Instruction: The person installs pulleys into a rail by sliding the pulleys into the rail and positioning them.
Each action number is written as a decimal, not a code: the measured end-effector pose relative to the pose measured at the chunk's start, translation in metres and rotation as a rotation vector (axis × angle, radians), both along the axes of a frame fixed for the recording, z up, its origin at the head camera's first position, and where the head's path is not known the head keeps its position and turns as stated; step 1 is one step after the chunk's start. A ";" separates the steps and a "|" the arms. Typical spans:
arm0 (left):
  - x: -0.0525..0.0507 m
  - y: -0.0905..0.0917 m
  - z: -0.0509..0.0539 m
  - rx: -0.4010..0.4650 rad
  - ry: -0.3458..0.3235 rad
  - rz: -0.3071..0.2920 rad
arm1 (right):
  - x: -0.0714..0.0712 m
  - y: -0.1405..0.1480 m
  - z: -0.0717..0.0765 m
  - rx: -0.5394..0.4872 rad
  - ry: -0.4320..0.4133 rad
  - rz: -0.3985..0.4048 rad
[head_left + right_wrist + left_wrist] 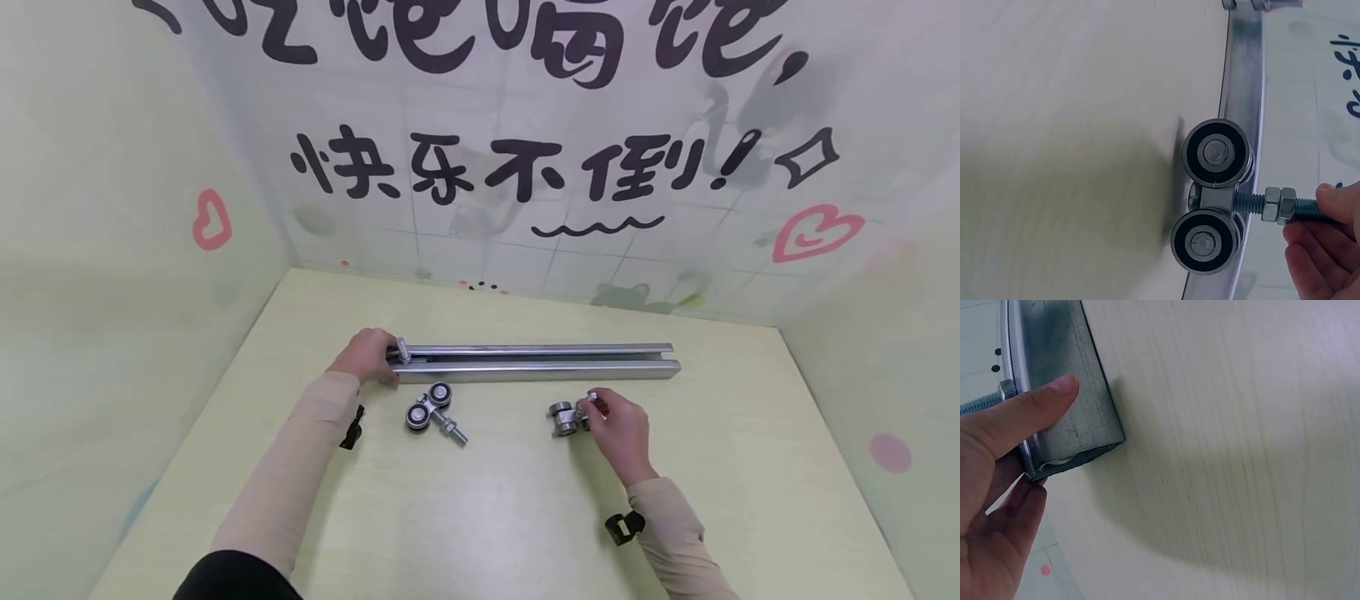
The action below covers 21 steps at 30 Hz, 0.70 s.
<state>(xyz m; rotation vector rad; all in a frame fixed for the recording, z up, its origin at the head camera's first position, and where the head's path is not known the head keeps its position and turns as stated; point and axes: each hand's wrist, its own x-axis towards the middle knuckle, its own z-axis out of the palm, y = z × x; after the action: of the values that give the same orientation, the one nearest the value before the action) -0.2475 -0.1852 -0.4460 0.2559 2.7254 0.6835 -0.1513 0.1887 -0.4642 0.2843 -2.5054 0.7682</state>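
Observation:
A steel channel rail [540, 372] lies across the table, its slot facing up. My left hand [366, 354] grips the rail's left end; in the left wrist view the thumb presses its side wall and the fingers lie at the other side. Beside that hand a bolt [403, 349] stands up out of the slot; what it joins inside is hidden. My right hand [621, 427] pinches the threaded bolt of a roller trolley [1215, 200] in front of the rail's right part. Its wheels and two nuts show in the right wrist view. Another roller trolley [417, 416] lies near the left hand.
The pale wood-grain table [480, 517] meets a back wall [495, 242] printed with black characters. Side walls stand at left and right. Black straps [625, 527] hang at both wrists.

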 end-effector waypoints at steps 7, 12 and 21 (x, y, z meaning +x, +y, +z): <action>0.001 0.001 0.004 0.006 0.000 -0.003 | -0.006 0.021 0.006 0.032 0.029 -0.049; 0.001 0.002 0.005 0.000 -0.001 -0.008 | -0.009 0.035 0.008 0.046 0.007 -0.084; 0.000 0.000 0.002 -0.004 0.010 -0.017 | -0.013 0.054 0.013 0.099 -0.054 -0.115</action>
<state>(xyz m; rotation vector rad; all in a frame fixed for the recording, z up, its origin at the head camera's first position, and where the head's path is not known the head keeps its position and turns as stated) -0.2473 -0.1854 -0.4437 0.2817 2.7307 0.6740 -0.1646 0.2426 -0.4516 0.1537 -2.5895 0.6156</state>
